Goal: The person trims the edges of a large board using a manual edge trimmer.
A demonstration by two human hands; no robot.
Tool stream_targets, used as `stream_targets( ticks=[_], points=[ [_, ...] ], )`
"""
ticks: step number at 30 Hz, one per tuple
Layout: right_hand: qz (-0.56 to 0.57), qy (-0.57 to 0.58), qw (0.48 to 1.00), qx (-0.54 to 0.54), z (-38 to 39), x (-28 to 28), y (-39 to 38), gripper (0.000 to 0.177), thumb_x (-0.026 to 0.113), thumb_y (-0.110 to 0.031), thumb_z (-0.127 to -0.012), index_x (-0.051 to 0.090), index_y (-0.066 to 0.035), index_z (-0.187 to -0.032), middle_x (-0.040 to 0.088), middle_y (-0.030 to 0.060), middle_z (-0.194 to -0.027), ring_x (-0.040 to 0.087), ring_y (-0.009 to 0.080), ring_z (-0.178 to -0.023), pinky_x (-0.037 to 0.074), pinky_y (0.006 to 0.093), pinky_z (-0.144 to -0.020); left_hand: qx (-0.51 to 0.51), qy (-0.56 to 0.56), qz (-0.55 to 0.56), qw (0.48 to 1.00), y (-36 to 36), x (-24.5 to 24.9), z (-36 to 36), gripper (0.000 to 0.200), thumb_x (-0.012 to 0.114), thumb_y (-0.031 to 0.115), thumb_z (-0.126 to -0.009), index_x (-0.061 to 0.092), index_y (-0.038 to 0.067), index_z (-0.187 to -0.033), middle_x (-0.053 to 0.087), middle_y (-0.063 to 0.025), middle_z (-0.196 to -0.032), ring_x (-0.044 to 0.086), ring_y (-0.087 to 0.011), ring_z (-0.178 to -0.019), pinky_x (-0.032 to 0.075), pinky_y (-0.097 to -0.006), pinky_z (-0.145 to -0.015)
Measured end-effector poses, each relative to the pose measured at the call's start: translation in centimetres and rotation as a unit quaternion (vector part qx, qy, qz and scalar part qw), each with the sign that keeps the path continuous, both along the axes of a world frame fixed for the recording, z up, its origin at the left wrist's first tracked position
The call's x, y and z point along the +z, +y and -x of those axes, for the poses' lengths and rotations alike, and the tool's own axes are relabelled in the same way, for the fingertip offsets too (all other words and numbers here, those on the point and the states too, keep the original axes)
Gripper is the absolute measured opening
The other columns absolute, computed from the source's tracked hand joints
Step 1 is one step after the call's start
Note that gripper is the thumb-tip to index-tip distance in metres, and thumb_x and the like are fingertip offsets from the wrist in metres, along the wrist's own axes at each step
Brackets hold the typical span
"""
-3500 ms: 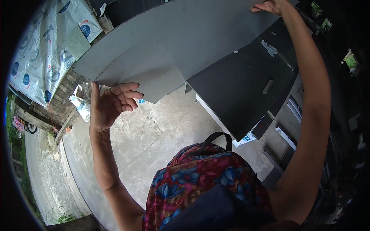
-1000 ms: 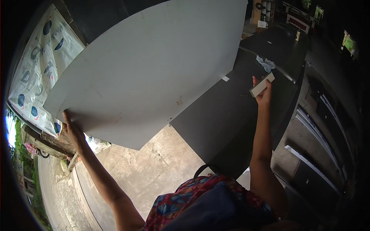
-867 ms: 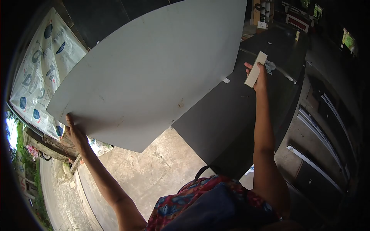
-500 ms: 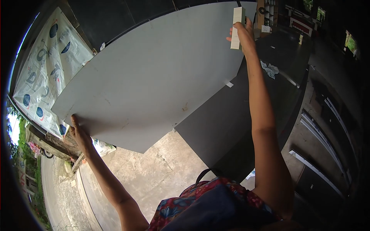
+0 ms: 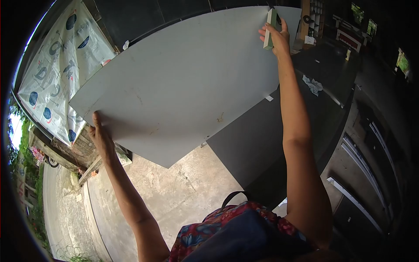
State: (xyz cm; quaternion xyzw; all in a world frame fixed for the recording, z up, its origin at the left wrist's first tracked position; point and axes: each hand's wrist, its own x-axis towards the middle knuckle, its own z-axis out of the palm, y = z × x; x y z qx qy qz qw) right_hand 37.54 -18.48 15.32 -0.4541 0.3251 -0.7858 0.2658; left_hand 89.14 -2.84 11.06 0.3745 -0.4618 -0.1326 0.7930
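A large grey sheet (image 5: 174, 83) fills the middle of the view, tilted up, with its pointed near corner over the concrete floor. My left hand (image 5: 102, 137) is closed on its left edge, thumb on top and the other fingers hidden underneath. At the upper right, my right hand (image 5: 279, 38) grips a long narrow block (image 5: 269, 29), off-white on one face and green along another. The block overlaps the sheet near its far right end, fingers behind it and thumb across its side.
Beside the sheet lies a dark panel or tabletop (image 5: 244, 139), with a crumpled cloth (image 5: 312, 84) on it. Long metal strips (image 5: 364, 163) lie at the right. A printed plastic sheet (image 5: 56, 74) hangs at the left. Shelving with small compartments (image 5: 315, 18) stands at the back.
My left hand and the sheet's left edge have shifted up and right in view. The block has turned in my right hand, so its green side shows more.
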Motion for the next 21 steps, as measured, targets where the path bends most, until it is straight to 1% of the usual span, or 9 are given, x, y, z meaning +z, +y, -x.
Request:
stream_targets(
  ticks=[5, 6, 9, 10, 13, 16, 19, 20, 21],
  points=[
    [0.028, -0.078, 0.997, -0.010, -1.8, -0.2, 0.3, 0.077, 0.067, -0.010, -0.081, 0.019, -0.012, -0.141, 0.062, 0.0144, -0.091, 0.065, 0.0221, -0.076, 0.052, 0.0321, -0.055, -0.009, 0.001, 0.000, 1.000, -0.2, -0.3, -0.5, 0.034, 0.064, 0.036, -0.086, 0.062, 0.003, -0.080, 0.061, -0.0015, -0.072, 0.052, -0.0068, -0.057, 0.041, -0.0191, -0.052],
    [0.044, -0.094, 0.995, -0.004, -2.0, -0.2, 0.2, 0.073, 0.066, -0.010, -0.081, 0.021, -0.012, -0.139, 0.062, 0.0156, -0.090, 0.063, 0.0200, -0.071, 0.049, 0.0298, -0.051, -0.011, 0.001, -0.006, 1.000, -0.2, -0.4, -0.6, 0.034, 0.064, 0.036, -0.086, 0.062, 0.003, -0.080, 0.061, -0.0014, -0.072, 0.052, -0.0068, -0.058, 0.041, -0.0192, -0.052],
    [0.069, -0.129, 0.987, 0.061, -1.4, 0.0, 0.3, 0.074, 0.063, -0.008, -0.082, 0.018, -0.010, -0.140, 0.061, 0.0160, -0.087, 0.061, 0.0203, -0.067, 0.048, 0.0313, -0.049, -0.025, -0.001, -0.011, 1.000, 0.0, -0.2, -0.4, 0.033, 0.064, 0.036, -0.086, 0.062, 0.003, -0.083, 0.061, -0.0014, -0.073, 0.052, -0.0069, -0.058, 0.041, -0.0196, -0.053],
    [0.061, -0.133, 0.988, 0.054, -1.7, 0.1, 0.7, 0.068, 0.061, -0.009, -0.083, 0.022, -0.013, -0.138, 0.060, 0.0209, -0.094, 0.058, 0.0173, -0.063, 0.046, 0.0276, -0.048, -0.025, 0.003, -0.005, 1.000, 0.1, -0.2, 0.0, 0.033, 0.064, 0.036, -0.086, 0.062, 0.003, -0.083, 0.061, -0.0015, -0.073, 0.052, -0.0069, -0.058, 0.041, -0.0195, -0.052],
    [0.054, -0.138, 0.987, 0.068, -2.5, 0.2, 1.6, 0.066, 0.060, -0.008, -0.083, 0.023, -0.013, -0.137, 0.060, 0.0209, -0.095, 0.057, 0.0161, -0.063, 0.045, 0.0273, -0.047, -0.020, 0.007, -0.001, 1.000, 0.1, -0.2, 0.0, 0.032, 0.065, 0.036, -0.085, 0.062, 0.004, -0.083, 0.061, -0.0013, -0.071, 0.051, -0.0069, -0.055, 0.040, -0.0192, -0.051],
    [0.060, -0.124, 0.985, 0.107, -3.2, 0.0, 2.1, 0.068, 0.061, -0.007, -0.082, 0.022, -0.011, -0.138, 0.060, 0.0176, -0.089, 0.056, 0.0164, -0.062, 0.044, 0.0278, -0.046, -0.014, -0.002, 0.002, 1.000, -0.2, -0.3, -0.2, 0.032, 0.066, 0.037, -0.084, 0.063, 0.005, -0.081, 0.060, -0.0011, -0.069, 0.050, -0.0069, -0.053, 0.039, -0.0192, -0.049],
    [0.064, -0.084, 0.988, 0.114, -4.7, 0.0, 3.1, 0.068, 0.061, -0.007, -0.083, 0.022, -0.011, -0.138, 0.060, 0.0175, -0.088, 0.056, 0.0159, -0.062, 0.044, 0.0272, -0.046, -0.004, -0.008, 0.000, 1.000, -0.1, -0.2, -0.1, 0.033, 0.066, 0.037, -0.084, 0.063, 0.005, -0.079, 0.059, -0.0009, -0.067, 0.050, -0.0068, -0.052, 0.039, -0.0194, -0.048],
    [0.053, -0.088, 0.990, 0.101, -5.5, -0.1, 3.5, 0.059, 0.059, -0.008, -0.085, 0.028, -0.014, -0.135, 0.060, 0.0174, -0.092, 0.055, 0.0144, -0.063, 0.043, 0.0251, -0.047, -0.001, -0.009, -0.002, 1.000, 0.0, -0.1, 0.1, 0.033, 0.067, 0.037, -0.084, 0.063, 0.005, -0.078, 0.059, -0.0008, -0.067, 0.050, -0.0067, -0.052, 0.039, -0.0194, -0.048],
    [0.053, -0.087, 0.989, 0.103, -6.1, -0.1, 3.6, 0.059, 0.059, -0.008, -0.085, 0.028, -0.014, -0.135, 0.060, 0.0171, -0.091, 0.055, 0.0144, -0.063, 0.043, 0.0252, -0.047, 0.004, -0.008, 0.004, 1.000, 0.1, 0.0, 0.4, 0.033, 0.067, 0.037, -0.083, 0.063, 0.005, -0.078, 0.059, -0.0006, -0.066, 0.049, -0.0063, -0.051, 0.038, -0.0193, -0.047]
  ],
)
